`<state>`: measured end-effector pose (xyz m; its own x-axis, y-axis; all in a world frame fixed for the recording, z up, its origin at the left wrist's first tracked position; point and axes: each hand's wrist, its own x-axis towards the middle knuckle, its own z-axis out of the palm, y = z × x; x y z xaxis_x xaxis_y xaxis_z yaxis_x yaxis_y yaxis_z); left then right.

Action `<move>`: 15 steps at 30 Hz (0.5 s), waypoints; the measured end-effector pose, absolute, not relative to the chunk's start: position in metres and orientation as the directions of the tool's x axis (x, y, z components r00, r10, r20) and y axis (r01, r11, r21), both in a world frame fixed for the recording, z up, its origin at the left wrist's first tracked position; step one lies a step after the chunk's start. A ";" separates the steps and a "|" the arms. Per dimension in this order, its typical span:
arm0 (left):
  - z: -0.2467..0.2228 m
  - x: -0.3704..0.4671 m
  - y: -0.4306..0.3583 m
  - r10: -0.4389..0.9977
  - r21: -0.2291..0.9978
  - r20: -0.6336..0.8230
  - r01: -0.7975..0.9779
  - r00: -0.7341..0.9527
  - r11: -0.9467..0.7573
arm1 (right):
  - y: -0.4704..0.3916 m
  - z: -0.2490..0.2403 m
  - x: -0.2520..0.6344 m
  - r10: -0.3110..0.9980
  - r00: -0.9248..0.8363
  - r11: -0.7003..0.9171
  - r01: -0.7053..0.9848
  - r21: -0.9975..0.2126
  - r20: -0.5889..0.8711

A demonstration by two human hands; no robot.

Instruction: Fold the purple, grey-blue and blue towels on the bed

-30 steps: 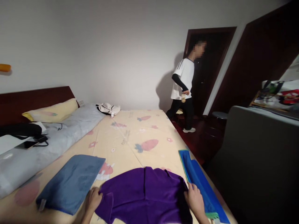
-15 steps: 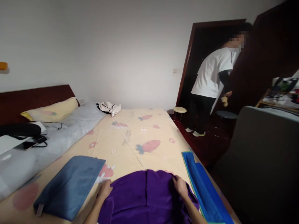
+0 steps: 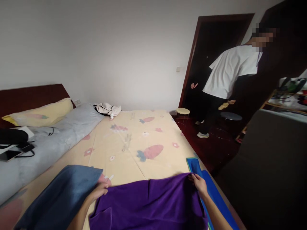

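A purple cloth (image 3: 148,204) stretches between my hands at the near end of the bed, its far edge pulled nearly straight. My left hand (image 3: 100,191) pinches its far left corner. At the far right corner, my right hand (image 3: 198,184) has its fingers closed on the edge. A folded grey-blue cloth (image 3: 62,195) lies on the bed to the left, partly behind my left forearm. On the right, a blue cloth with a green edge (image 3: 213,195) lies along the bed's side, partly covered by my right arm. The purple cloth's near part runs out of view.
The bed (image 3: 129,127) has a patterned yellow sheet. A grey quilt (image 3: 72,127), a pillow (image 3: 40,113), a phone (image 3: 10,155) and a white bag (image 3: 109,109) lie along its left. Beyond its right side are a stool (image 3: 182,111), a person (image 3: 230,73) and a dark panel (image 3: 268,169).
My hands have moved apart, drawing the purple cloth's far edge wider and straighter. My view has shifted slightly. The person by the door has moved right, toward the dark door.
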<state>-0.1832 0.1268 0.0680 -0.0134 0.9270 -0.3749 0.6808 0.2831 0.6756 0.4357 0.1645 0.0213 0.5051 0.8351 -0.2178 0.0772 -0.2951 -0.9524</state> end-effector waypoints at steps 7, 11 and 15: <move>0.085 -0.193 0.140 0.971 0.782 -0.239 0.591 -0.012 0.199 | 0.175 0.016 0.436 0.833 0.532 -0.263 0.144 -0.954 -0.150; 0.097 -0.198 0.156 0.987 0.805 -0.159 0.577 -0.019 0.140 | 0.184 0.017 0.437 0.844 0.528 -0.241 0.208 -0.948 -0.099; 0.109 -0.202 0.167 0.998 0.806 -0.067 0.590 0.001 0.053 | 0.191 0.019 0.438 0.846 0.530 -0.229 0.266 -0.937 -0.056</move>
